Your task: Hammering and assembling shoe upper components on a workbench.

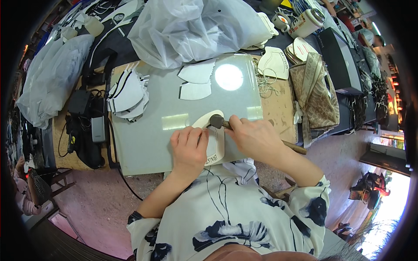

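A white sole-shaped piece (216,145) lies partly beneath the left hand (190,145), fingers bent together at its edge, grip unclear. The right hand (256,134) clasps a hammer (216,121) over it. Apparent step: hammering; next tap needs fingertips clear.

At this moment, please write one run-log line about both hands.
left hand: fingers on white piece | right hand: gripping hammer, head over piece | beneath: grey board
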Demonstrator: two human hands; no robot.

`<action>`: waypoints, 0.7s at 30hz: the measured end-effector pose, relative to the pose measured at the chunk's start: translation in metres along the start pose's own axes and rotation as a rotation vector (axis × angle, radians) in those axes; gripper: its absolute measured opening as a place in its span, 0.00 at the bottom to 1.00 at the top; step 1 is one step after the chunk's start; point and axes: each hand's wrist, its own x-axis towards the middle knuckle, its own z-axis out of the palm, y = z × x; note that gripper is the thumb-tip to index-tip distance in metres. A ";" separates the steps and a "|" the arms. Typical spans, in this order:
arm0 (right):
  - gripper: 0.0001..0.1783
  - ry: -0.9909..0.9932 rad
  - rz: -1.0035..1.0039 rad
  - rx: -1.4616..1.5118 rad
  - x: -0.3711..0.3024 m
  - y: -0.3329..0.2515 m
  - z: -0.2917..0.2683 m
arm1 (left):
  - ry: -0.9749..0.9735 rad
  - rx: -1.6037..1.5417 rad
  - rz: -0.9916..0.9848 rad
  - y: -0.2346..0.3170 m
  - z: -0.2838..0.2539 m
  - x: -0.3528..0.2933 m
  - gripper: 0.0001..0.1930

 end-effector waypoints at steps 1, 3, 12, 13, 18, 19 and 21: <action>0.18 0.026 -0.001 0.036 -0.001 -0.001 -0.003 | 0.001 0.002 -0.002 -0.001 0.001 0.000 0.08; 0.18 0.052 0.001 0.072 -0.002 -0.002 -0.002 | 0.020 -0.018 0.007 -0.001 0.002 -0.001 0.08; 0.18 0.022 -0.021 0.068 -0.002 -0.004 0.005 | -0.024 -0.015 -0.018 0.000 0.002 -0.003 0.12; 0.17 0.008 -0.007 0.059 -0.001 -0.002 0.008 | -0.022 -0.016 -0.015 -0.001 0.001 -0.002 0.12; 0.16 -0.017 0.029 0.049 -0.001 -0.003 0.008 | 0.002 -0.226 -0.191 -0.008 -0.008 -0.005 0.10; 0.17 -0.022 0.034 0.045 -0.001 -0.005 0.007 | 0.002 -0.225 -0.193 -0.007 -0.008 -0.006 0.10; 0.17 -0.027 0.039 0.041 -0.001 -0.005 0.006 | 0.001 -0.070 -0.088 -0.004 -0.006 -0.008 0.12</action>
